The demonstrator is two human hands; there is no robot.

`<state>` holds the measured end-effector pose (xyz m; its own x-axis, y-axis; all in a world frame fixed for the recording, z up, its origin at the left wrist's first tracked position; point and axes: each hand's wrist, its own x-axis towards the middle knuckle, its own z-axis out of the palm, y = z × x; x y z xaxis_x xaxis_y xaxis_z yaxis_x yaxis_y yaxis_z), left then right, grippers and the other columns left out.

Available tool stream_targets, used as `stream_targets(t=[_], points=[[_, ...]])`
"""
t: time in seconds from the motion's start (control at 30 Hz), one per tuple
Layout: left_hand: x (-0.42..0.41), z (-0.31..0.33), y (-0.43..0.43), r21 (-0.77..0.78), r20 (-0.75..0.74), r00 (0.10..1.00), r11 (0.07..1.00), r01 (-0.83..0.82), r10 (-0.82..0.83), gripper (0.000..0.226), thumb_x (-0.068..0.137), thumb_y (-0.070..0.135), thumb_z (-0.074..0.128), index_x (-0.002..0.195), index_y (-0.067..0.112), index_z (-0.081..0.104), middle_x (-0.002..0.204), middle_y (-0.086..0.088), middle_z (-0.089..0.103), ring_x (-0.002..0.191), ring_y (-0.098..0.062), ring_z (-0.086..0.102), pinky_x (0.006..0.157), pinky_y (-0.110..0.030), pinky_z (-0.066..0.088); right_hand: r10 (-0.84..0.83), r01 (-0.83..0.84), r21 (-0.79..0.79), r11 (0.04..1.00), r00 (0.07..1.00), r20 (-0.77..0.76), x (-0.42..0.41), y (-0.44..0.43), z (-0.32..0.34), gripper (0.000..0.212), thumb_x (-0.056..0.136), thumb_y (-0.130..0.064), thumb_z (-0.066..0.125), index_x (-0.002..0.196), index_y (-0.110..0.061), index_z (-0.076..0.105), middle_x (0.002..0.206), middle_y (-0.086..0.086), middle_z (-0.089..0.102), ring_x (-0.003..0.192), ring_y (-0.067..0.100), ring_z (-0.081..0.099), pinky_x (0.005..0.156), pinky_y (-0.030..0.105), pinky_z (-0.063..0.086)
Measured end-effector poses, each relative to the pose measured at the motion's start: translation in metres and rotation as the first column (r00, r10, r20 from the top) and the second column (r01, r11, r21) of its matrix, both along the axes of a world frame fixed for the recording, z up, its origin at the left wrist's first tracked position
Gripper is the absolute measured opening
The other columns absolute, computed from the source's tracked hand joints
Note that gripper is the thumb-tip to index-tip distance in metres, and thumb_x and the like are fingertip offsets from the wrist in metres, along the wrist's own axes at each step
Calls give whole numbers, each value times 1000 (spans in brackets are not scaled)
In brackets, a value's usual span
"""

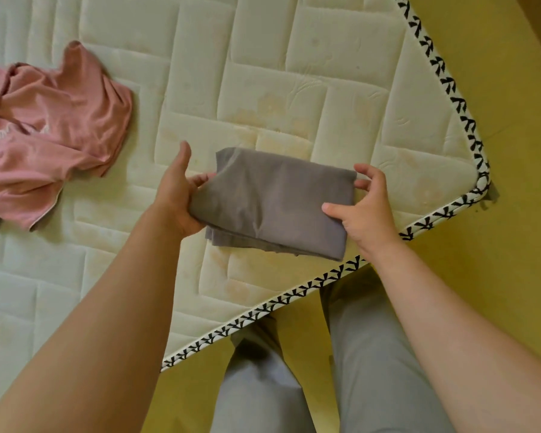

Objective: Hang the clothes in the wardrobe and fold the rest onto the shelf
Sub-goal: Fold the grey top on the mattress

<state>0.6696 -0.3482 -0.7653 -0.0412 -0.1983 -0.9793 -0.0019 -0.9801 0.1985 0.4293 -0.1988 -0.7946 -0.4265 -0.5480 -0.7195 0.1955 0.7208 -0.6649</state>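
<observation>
folded grey fabric rectangle (pixel 275 201) — left hand (pixel 177 195) and right hand (pixel 366 210) each grip one end, so folds hold | crumpled pink top (pixel 44 129) waits, far left

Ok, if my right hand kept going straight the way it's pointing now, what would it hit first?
The folded grey cloth. Your right hand already pinches its near edge, so it would push straight into it. Beyond the cloth that line seems to cross only bare mattress, as far as the picture shows.
</observation>
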Motion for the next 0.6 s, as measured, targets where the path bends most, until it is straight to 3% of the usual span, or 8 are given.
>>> stream_targets(t=[0.1,0.2,0.27,0.37,0.43,0.53,0.6], points=[[0,-3,-10,41,143,910,921,387,-389,91,63,77,74,128,14,62,123,-11,68,111,-35,65,99,-48,51,-168,163,100,982,985,42,12,6,-1,73,76,-1,81,128,-25,36,121,-1,50,96,3,58,65,16,50],[-3,-8,-9,55,260,748,783,620,-611,80,65,50,86,129,11,57,122,-7,64,109,-30,62,99,-47,51,-130,126,160,979,991,12,20,13,-7,50,84,-14,78,119,-22,42,112,-1,61,88,2,60,62,16,46],[-3,-11,-4,16,275,736,769,639,-618,68,71,36,87,128,15,56,118,-5,65,106,-29,63,93,-45,54,-89,96,163,982,995,-51,22,16,-10,42,88,-17,74,116,-23,44,111,-2,61,90,6,61,65,16,46],[2,-14,9,-89,237,796,803,589,-557,61,77,27,84,130,21,56,118,-2,66,103,-26,65,79,-37,56,-82,95,182,979,993,-79,22,18,-13,40,91,-13,70,123,-20,48,115,-2,61,102,17,62,75,19,50],[7,-20,25,-181,264,810,798,574,-523,57,80,24,82,130,23,57,118,-1,67,105,-26,66,83,-39,58,-18,45,206,978,991,-133,24,18,-17,44,91,-13,69,131,-16,50,122,2,62,109,21,63,85,27,52],[3,-34,46,-283,413,793,764,580,-449,43,84,22,78,123,22,59,114,1,67,105,-25,64,94,-44,55,64,1,266,964,969,-237,29,14,-22,49,91,-16,68,135,-12,49,131,6,57,114,25,61,85,27,48],[-6,-41,52,-291,577,682,667,685,-449,41,85,26,76,121,19,58,112,1,63,107,-26,61,96,-43,53,130,-20,328,944,940,-316,34,10,-22,47,92,-21,65,136,-11,49,134,9,52,117,29,57,87,32,47]])
